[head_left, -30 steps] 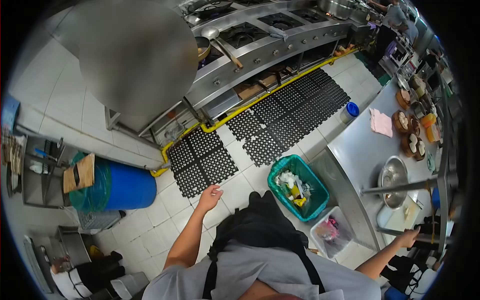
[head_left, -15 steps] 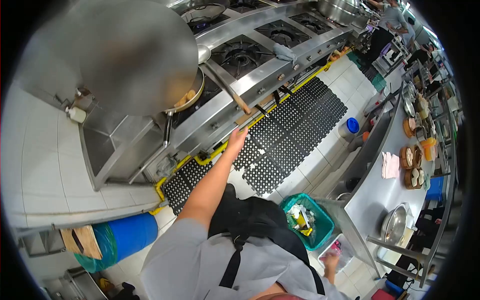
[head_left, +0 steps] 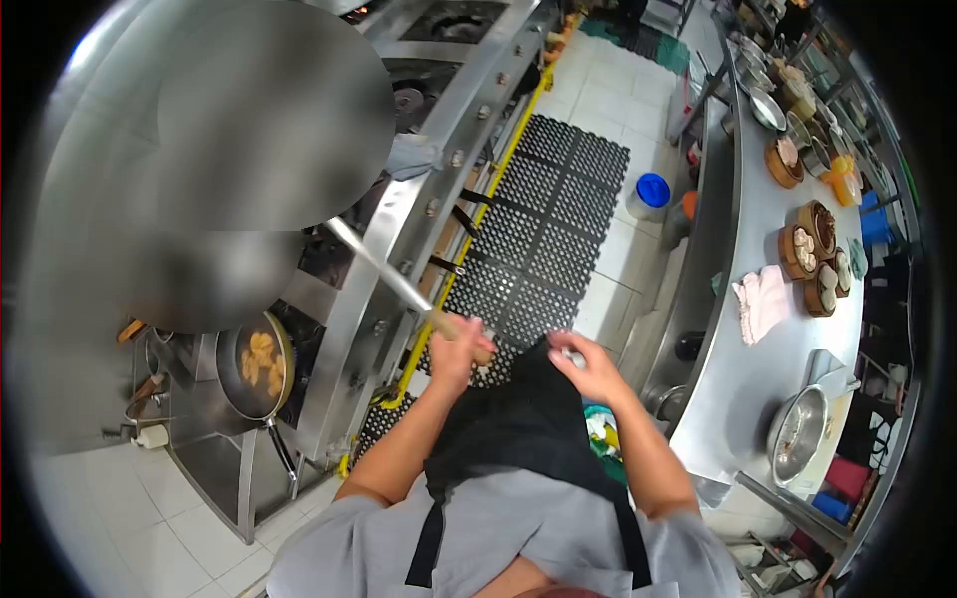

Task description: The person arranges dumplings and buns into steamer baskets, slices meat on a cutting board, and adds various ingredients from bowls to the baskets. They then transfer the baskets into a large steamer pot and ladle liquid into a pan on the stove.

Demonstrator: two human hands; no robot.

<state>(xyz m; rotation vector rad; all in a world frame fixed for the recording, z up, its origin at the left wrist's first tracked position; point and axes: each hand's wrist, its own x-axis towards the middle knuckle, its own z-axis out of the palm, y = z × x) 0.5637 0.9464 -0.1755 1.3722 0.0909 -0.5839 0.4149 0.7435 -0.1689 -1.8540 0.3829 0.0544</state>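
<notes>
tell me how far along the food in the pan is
Looks done: the golden-brown pieces are in the frying pan. In hand: the left hand grips the long-handled utensil; whether the right hand holds anything is unclear. Left, it seems: the pieces are not yet out of the pan, and I can't tell if they're cooked through.

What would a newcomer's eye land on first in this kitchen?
Probably the left hand gripping the tan end of a long-handled tool, near the center. Next, the frying pan of golden pieces at lower left, then the pink cloth beside round baskets on the steel counter at right.
</notes>
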